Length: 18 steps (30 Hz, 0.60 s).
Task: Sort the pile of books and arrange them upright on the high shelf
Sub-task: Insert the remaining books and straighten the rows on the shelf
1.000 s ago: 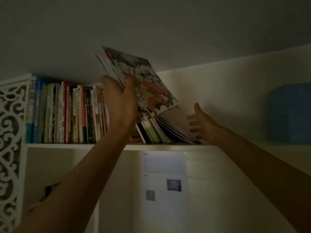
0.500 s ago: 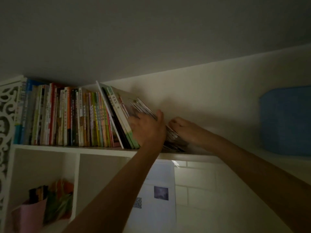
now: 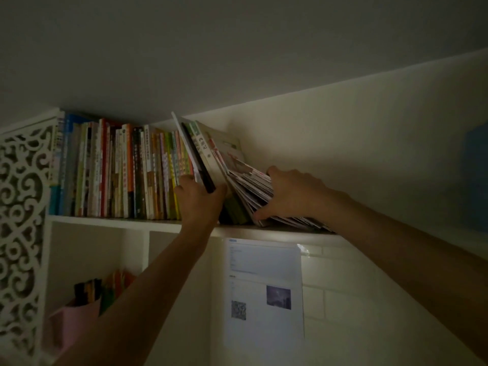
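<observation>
White high shelf (image 3: 118, 222), leaning books (image 3: 203, 154) being gripped.
The leaning books are clasped by the left hand (image 3: 199, 202); slumped thin books (image 3: 253, 188) are pinched by the right hand (image 3: 293, 194), beside the upright row (image 3: 118, 170).

You are looking up in a dim room at a plain grey ceiling (image 3: 237, 48) that meets a pale wall (image 3: 356, 143) along a slanting line. At your far left stands a white panel with carved scrollwork (image 3: 21, 220). Beneath the white shelf board (image 3: 111, 221), a white divider (image 3: 145, 249) splits off a lower compartment holding a pink container (image 3: 71, 323) with dark and coloured items standing in it. On the wall under the shelf's right end hangs a printed sheet (image 3: 264, 286) bearing a square code and a small dark picture. A blurred blue shape (image 3: 475, 178) sits at the far right edge.
</observation>
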Available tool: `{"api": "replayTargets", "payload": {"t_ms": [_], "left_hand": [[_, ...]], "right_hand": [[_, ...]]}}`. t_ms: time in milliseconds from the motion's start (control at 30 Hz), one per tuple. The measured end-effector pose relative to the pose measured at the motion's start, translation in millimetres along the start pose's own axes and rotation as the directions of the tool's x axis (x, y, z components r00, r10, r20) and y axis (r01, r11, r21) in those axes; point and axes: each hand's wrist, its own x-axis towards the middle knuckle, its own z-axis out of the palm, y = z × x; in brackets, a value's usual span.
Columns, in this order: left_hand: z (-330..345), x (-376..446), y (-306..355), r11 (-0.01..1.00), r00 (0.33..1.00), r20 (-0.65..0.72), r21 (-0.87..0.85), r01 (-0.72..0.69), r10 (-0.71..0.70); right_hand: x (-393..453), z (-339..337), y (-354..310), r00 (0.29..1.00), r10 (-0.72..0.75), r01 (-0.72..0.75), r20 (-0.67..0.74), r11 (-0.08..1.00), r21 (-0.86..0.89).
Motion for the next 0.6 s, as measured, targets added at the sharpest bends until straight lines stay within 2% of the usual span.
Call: {"api": "replayTargets", "payload": {"t_ms": [67, 133, 233, 333, 400, 500, 600], "left_hand": [[1, 8, -2, 0.979, 0.984, 0.134, -0.151, 0.134, -0.114], [2, 14, -5, 0.951, 0.949, 0.269, -0.211, 0.228, -0.168], [0, 21, -11, 0.939, 0.922, 0.369, -0.26, 0.225, -0.119], [-3, 27, -15, 0.903, 0.897, 0.435, -0.346, 0.253, -0.085], [1, 28, -18, 0.928, 0.904, 0.424, -0.314, 0.2, -0.051], [6, 32, -18, 0.973, 0.941, 0.336, -0.223, 0.05, 0.029], [1, 44, -13, 0.982, 0.93, 0.351, -0.185, -0.048, 0.111]], "right_hand": [[3, 7, -3, 0.995, 0.005, -0.006, -0.098, 1.0, -0.009], [4, 11, -4, 0.982, 0.014, -0.017, -0.19, 1.0, -0.014], [9, 13, -3, 0.972, 0.031, -0.027, -0.235, 0.999, 0.017], [16, 9, 1, 0.908, 0.077, -0.056, -0.411, 0.996, 0.062], [24, 8, 0, 0.855, 0.134, -0.059, -0.501, 0.985, 0.163], [41, 13, -13, 0.822, 0.195, -0.047, -0.535, 0.959, 0.279], [54, 29, -29, 0.758, 0.282, -0.039, -0.588, 0.92, 0.39]]}}
